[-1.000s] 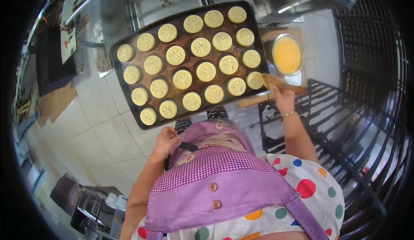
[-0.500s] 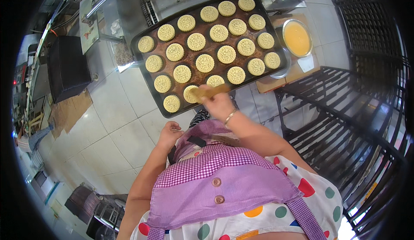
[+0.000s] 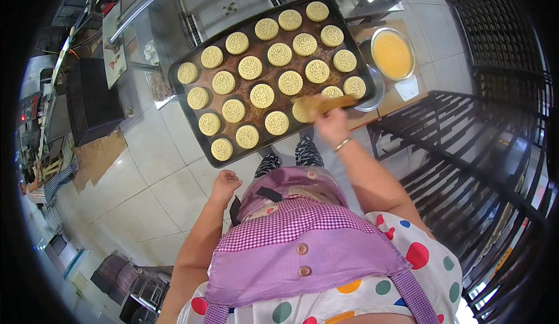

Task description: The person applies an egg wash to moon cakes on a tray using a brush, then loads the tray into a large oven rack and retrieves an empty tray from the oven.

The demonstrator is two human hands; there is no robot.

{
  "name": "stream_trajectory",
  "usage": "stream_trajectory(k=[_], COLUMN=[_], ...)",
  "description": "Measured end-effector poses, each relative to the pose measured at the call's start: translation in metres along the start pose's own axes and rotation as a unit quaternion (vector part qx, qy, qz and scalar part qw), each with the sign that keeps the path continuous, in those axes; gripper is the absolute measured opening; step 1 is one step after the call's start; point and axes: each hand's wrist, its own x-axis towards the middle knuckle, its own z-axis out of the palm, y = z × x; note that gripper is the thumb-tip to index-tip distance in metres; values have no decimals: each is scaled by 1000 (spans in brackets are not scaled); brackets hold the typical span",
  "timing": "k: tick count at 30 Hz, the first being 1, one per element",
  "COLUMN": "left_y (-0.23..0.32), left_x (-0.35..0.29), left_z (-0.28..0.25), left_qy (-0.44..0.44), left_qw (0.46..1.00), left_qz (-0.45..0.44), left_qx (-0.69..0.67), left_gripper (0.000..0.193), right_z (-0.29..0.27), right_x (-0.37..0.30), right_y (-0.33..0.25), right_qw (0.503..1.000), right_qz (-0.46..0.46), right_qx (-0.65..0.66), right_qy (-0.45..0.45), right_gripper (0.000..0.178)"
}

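Observation:
My right hand (image 3: 332, 127) grips a flat brown pastry brush (image 3: 329, 105), somewhat blurred by motion. The brush is over the near right part of a large dark baking tray (image 3: 271, 75), partly covering one cake there. Rows of round pale-yellow cakes with scalloped edges and stamped tops, such as this cake (image 3: 261, 96), stand spaced apart on the tray. My left hand (image 3: 225, 185) hangs below the tray's near left corner, touching nothing. Its fingers are loosely curled and empty.
Right of the tray, a metal bowl (image 3: 411, 62) of orange-yellow liquid stands on a brown board (image 3: 422, 85) beside a small white card (image 3: 407, 89). A black metal rack (image 3: 442, 143) fills the right side. A dark box (image 3: 93, 100) stands left; another person (image 3: 43, 191) is far left.
My right hand has moved the brush rightward along the near row of cakes. The tray appears slightly further left and lower in view. My left hand hangs nearly as before.

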Motion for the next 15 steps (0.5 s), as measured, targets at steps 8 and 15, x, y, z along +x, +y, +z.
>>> stream_trajectory(k=[8, 15], left_y=[-18, -25], left_x=[9, 23], left_z=[11, 19], left_qy=[92, 183], left_qw=[992, 959], left_qz=[-70, -101], left_qx=[-55, -191], left_gripper=[37, 27], right_z=[-151, -186], right_x=[55, 59], right_y=[27, 136], right_qw=[939, 756], right_qz=[188, 369], right_qx=[168, 473], right_qy=[235, 262], right_gripper=[39, 45])
